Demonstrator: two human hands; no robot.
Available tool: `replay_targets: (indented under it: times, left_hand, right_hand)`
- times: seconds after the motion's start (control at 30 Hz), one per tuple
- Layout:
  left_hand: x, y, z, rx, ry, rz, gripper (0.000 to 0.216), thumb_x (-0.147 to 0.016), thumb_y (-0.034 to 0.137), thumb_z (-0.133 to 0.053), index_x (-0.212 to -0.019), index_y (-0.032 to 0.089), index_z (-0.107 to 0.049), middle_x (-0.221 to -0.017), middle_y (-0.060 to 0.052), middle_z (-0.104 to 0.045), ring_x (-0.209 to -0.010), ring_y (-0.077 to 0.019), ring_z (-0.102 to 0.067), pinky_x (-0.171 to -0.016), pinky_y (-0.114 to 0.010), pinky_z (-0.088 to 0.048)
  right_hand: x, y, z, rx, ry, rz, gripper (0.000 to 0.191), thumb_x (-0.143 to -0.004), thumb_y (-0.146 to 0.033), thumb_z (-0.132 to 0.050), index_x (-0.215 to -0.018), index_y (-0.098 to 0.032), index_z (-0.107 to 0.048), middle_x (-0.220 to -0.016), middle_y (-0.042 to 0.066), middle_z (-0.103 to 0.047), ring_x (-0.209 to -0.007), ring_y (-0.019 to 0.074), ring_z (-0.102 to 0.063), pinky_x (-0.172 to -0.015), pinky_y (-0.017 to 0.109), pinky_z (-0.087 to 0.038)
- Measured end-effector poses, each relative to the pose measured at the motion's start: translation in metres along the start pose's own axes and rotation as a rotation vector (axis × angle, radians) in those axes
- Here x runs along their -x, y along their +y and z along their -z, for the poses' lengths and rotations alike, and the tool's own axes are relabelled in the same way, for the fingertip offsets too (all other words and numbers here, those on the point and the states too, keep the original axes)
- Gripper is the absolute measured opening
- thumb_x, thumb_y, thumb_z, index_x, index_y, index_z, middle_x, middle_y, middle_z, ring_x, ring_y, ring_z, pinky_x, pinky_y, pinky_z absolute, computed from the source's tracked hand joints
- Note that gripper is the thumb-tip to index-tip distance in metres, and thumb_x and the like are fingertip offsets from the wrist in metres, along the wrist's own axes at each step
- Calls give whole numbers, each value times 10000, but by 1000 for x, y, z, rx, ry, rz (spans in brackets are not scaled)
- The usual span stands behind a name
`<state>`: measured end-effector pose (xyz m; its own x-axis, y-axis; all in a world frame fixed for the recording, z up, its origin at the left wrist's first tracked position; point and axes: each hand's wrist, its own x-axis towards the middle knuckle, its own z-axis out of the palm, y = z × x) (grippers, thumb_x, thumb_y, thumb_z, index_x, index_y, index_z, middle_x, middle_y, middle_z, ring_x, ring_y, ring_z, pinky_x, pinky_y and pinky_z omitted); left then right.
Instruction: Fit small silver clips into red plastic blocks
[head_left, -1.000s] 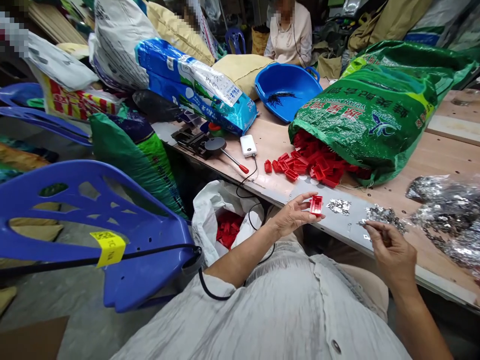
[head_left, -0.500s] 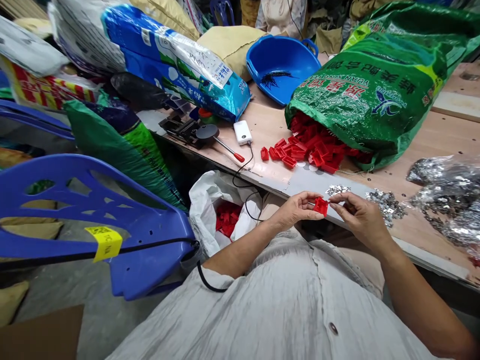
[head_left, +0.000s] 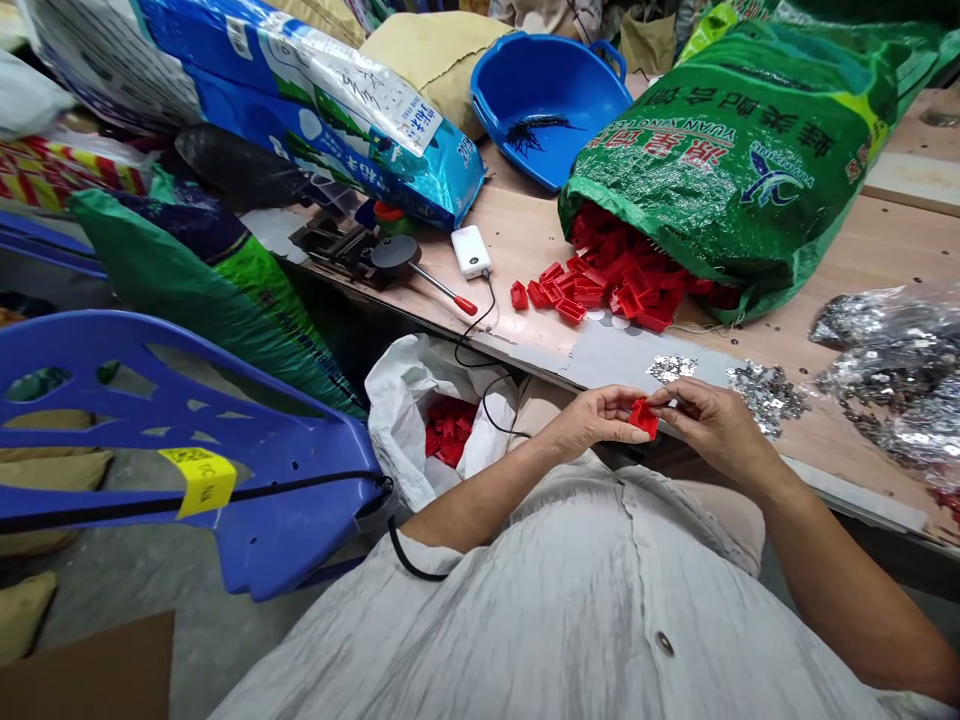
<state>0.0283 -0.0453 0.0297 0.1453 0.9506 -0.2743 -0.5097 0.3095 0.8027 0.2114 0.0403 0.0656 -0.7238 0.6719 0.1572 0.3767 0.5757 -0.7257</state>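
The largest change was in the view, which had tipped downward over the last second, so that the green sack (head_left: 727,160) showed higher up. Next came the right hand (head_left: 705,425): it had left the larger metal pile (head_left: 765,395), just on the near side of the green sack, and met the left hand (head_left: 596,420) nearer than the sack's mouth. The left hand was clamped on a small red part (head_left: 645,418), which was raised by the table's near edge, well to the near side of the sack. The right fingertips were drawn together on the part's edge; whether a metal piece lay between them could not be told. The part itself had turned, hiding more of its open face. My judgement was that the work had gone from fetching to two-handed handling of the part.

Around them, the table (head_left: 862,240) ran beneath the green sack, and a blue chair (head_left: 300,450) stood well to its left and nearer. A blue bag (head_left: 300,95) lay left of the sack, with a blue basin (head_left: 499,85) between. A white sack (head_left: 390,400) holding more red parts sat left and nearer, below the table. A lever tool (head_left: 395,253) and a white device (head_left: 470,252) rested left of the sack's mouth, where a heap of red parts (head_left: 622,280) spilled out. Nearer than that lay the smaller metal pile (head_left: 671,367).

As obstacles, the right fingers covered some of the part, and a black cord (head_left: 487,400), left of the green sack and nearer, hung across the white sack's opening.
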Motion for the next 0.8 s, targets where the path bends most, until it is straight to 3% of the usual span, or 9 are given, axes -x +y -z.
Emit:
replay_targets:
  times: [0.27, 0.4, 0.8]
  left_hand:
    - [1, -3, 0, 80, 41, 40, 580, -506, 188, -922, -1043, 147, -708, -945, -62, -722, -845, -140, -649, -853, -312, -488]
    - [2, -3, 0, 41, 48, 65, 595, -509, 192, -924, -1060, 141, -705, -908, -57, -722, -811, -131, -649, -851, -310, -480]
    - [1, -6, -1, 1, 44, 88, 623, -500, 197, -922, -1076, 146, -693, -844, -23, -719, -769, -117, -648, -835, -298, -475]
  right_hand:
    - [0, 5, 6, -67, -130, -5, 243, -951, -382, -537, -974, -250, -740, -952, 45, -726, -850, 183, -659, -755, 303, -493]
    - [2, 13, 8, -84, -108, -131, 273, -948, -424, -534, -1049, -245, -715, -971, 42, -730, -771, 169, -638, -706, 297, -473]
    - [3, 20, -4, -287, -153, -242, 277, -873, -490, -613, -827, -219, -636, -716, -6, -610, -653, 144, -510, -618, 281, -402]
